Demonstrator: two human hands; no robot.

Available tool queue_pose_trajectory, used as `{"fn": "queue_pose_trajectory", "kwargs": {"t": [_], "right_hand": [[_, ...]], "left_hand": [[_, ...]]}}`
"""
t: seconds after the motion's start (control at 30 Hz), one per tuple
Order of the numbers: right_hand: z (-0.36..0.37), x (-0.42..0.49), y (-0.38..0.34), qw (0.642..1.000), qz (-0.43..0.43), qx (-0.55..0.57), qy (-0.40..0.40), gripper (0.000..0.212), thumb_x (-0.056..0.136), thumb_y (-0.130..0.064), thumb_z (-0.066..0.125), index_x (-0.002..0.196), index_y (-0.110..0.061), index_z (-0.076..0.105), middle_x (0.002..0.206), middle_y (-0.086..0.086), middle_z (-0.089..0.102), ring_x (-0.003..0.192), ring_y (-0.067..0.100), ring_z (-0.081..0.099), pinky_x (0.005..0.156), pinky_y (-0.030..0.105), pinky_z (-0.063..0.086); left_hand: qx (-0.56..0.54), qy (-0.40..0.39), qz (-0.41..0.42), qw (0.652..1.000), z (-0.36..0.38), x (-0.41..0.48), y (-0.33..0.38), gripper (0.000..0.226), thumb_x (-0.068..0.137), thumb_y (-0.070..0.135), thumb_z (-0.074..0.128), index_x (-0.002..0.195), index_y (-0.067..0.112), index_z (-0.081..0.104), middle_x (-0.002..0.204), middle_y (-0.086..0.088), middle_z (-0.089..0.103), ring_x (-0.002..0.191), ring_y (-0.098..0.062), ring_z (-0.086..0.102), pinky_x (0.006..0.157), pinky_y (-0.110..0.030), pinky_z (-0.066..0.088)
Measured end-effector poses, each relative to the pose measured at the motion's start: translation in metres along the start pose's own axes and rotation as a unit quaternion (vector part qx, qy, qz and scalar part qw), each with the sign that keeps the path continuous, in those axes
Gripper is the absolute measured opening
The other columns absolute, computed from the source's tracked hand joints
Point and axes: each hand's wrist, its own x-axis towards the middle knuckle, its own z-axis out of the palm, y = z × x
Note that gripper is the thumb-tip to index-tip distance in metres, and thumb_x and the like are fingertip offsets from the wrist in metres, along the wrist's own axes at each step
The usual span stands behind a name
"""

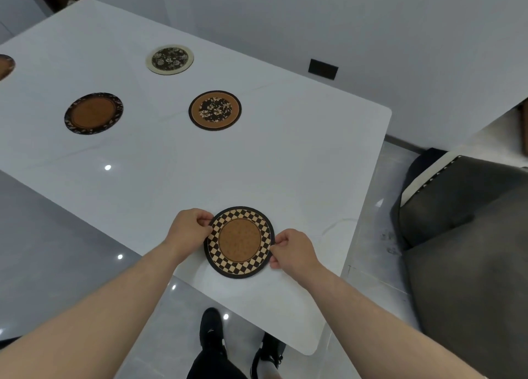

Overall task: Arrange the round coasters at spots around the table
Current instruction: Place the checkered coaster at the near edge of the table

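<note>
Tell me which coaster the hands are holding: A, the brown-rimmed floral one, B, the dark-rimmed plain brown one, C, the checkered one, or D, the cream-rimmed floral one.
C: the left hand and right hand pinch opposite edges of the checkered coaster near the table edge, while the other coasters lie untouched farther away.
</note>
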Motion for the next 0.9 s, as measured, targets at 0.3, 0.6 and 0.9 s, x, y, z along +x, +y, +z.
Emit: {"fn": "queue_pose_trajectory", "kwargs": {"t": [0.3,0.6,0.9], "right_hand": [[0.007,-0.002,-0.001,1.0,0.022,-0.017,-0.002,0.009,0.086,0.001,0.057,0.088,-0.007,0.059,0.075,0.017,0.069,0.059,0.023,0.064,0.065,0.04,0.061],[0.022,0.007,-0.012,1.0,-0.012,-0.021,0.015,0.005,0.084,-0.003,0.059,0.085,-0.008,0.06,0.065,0.012,0.07,0.053,0.019,0.065,0.062,0.035,0.06],[0.023,0.011,-0.007,0.919,-0.225,-0.324,0.021,0.045,0.087,-0.03,0.066,0.128,-0.014,0.056,0.119,0.002,0.06,0.113,0.019,0.054,0.092,0.019,0.037]], "left_hand": [[0.059,-0.008,0.036,0.998,-0.006,0.005,-0.001,0.026,0.08,-0.001,0.064,0.101,0.013,0.071,0.087,0.0,0.067,0.086,-0.016,0.063,0.085,-0.034,0.053],[0.041,0.006,0.041,0.998,-0.024,0.016,-0.006,0.026,0.08,0.0,0.066,0.103,0.011,0.071,0.088,0.0,0.067,0.089,-0.017,0.064,0.089,-0.037,0.053],[0.189,-0.073,0.155,0.967,-0.039,0.009,-0.014,0.068,0.073,0.032,0.076,0.136,0.023,0.049,0.143,0.002,0.045,0.134,-0.018,0.039,0.114,-0.034,0.029]]}}
